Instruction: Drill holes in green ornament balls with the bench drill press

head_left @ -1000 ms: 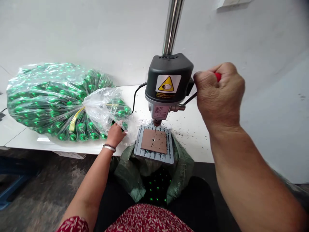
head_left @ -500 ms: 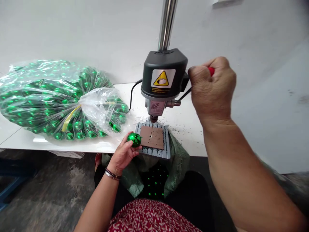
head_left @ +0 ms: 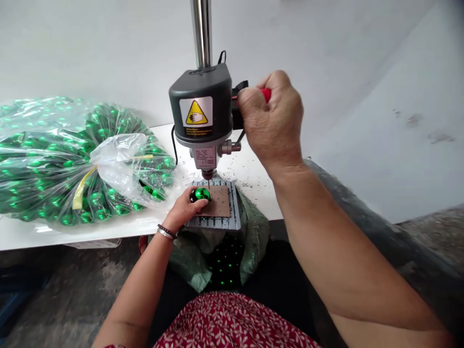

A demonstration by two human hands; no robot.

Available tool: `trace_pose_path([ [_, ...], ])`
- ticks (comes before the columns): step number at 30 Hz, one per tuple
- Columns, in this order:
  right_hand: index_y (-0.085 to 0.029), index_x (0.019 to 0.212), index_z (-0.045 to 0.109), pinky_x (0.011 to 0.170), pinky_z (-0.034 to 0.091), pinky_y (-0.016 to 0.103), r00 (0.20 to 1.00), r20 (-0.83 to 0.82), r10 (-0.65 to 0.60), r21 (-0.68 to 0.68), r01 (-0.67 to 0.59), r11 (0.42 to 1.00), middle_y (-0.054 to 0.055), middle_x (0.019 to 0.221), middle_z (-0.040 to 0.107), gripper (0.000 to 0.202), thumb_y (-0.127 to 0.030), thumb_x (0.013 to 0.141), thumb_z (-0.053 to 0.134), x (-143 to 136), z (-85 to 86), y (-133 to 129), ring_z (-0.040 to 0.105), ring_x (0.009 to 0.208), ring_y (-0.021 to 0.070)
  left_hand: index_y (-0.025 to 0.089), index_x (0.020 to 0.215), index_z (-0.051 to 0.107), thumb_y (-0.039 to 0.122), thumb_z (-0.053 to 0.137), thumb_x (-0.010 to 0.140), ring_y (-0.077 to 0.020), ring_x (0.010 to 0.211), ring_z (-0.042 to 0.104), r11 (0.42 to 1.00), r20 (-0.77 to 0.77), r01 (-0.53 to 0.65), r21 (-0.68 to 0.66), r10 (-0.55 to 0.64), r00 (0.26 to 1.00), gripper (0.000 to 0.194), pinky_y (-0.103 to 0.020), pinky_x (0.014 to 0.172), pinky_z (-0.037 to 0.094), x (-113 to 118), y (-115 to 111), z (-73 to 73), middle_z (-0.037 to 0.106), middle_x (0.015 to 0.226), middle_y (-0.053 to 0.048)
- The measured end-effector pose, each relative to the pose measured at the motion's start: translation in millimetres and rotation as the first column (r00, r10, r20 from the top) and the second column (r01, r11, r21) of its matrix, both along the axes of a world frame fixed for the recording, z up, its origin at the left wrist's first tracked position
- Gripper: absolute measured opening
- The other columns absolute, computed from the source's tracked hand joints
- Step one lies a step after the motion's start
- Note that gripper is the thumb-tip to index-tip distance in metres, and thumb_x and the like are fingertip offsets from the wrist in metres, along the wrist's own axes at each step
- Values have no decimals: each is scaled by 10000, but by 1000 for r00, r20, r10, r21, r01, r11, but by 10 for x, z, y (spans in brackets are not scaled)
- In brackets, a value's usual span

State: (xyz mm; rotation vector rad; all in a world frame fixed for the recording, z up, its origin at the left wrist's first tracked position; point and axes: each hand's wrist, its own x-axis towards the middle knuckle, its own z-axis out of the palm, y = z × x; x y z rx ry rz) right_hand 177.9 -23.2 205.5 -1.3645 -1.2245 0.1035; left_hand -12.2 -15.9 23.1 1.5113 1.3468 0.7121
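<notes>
Between the thumb and fingers of my left hand (head_left: 185, 207) is a shiny green bauble (head_left: 202, 194). It is over the brown square board (head_left: 220, 205) on the grey slotted base, close to the thin drill bit (head_left: 209, 184); whether bit and bauble touch I cannot tell. Above stands the drill press (head_left: 201, 106), dark grey with a yellow warning sticker. My right hand (head_left: 273, 121) is closed around the red-tipped feed lever (head_left: 266, 94) at the press's right side.
On the left of the white table (head_left: 145, 231) lies a big clear plastic bag (head_left: 119, 162) packed with green baubles. Dark shavings surround the base (head_left: 235, 223). Below the table edge, a green woven sack (head_left: 255, 232) hangs open with several baubles inside.
My left hand has brought the bauble from beside the base to under the drill bit. My right hand stays on the lever. The whole view has shifted, placing the press further left.
</notes>
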Motion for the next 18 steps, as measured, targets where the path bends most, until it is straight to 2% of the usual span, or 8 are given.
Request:
trace_pose_path([
  [3, -206, 678, 315, 675, 278, 258, 1000, 8, -3, 19, 3, 1000, -59, 613, 324, 309, -219, 887, 542, 8, -10, 12, 260, 623, 76, 184, 1184, 611, 309, 701, 759, -108, 638, 594, 999, -59, 32, 39, -30, 998, 453, -245, 618, 519, 5, 34, 13, 652, 881, -4],
  [6, -199, 675, 303, 664, 262, 252, 1000, 9, 10, 41, -10, 999, -59, 613, 299, 311, -211, 885, 532, 7, -11, 20, 242, 617, 70, 189, 1189, 635, 316, 725, 734, -150, 765, 630, 991, -158, 59, 121, -39, 987, 480, -280, 734, 535, 7, 57, 26, 691, 937, -21],
  [9, -198, 669, 294, 658, 257, 252, 1000, 5, 12, 24, -12, 1000, -59, 608, 294, 326, -208, 880, 543, 6, -5, 22, 238, 615, 69, 191, 1228, 638, 325, 735, 723, -190, 876, 646, 974, -302, 115, 194, -52, 952, 532, -324, 853, 525, 51, 68, 76, 710, 1028, -42],
  [12, -199, 668, 295, 659, 262, 252, 1000, 9, 6, 25, -7, 1000, -59, 604, 294, 327, -209, 877, 546, 13, -5, 21, 240, 612, 70, 190, 1271, 629, 294, 754, 695, -207, 917, 652, 966, -384, 149, 211, -58, 922, 599, -335, 894, 517, 141, 70, 146, 718, 1070, -51],
  [15, -201, 670, 300, 666, 269, 252, 1000, 8, 9, 39, -10, 999, -59, 605, 297, 318, -208, 879, 539, 21, -7, 15, 245, 612, 71, 187, 1231, 660, 265, 772, 667, -200, 905, 651, 972, -355, 156, 177, -85, 931, 580, -320, 889, 519, 223, 72, 176, 724, 1045, -35],
  [18, -205, 673, 305, 672, 273, 256, 1000, 1, 18, 24, -18, 1000, -59, 607, 303, 311, -206, 882, 536, 21, -2, 5, 250, 614, 75, 170, 1232, 660, 264, 778, 664, -183, 867, 639, 981, -268, 135, 136, -95, 959, 588, -302, 864, 519, 250, 74, 148, 720, 973, -20],
])
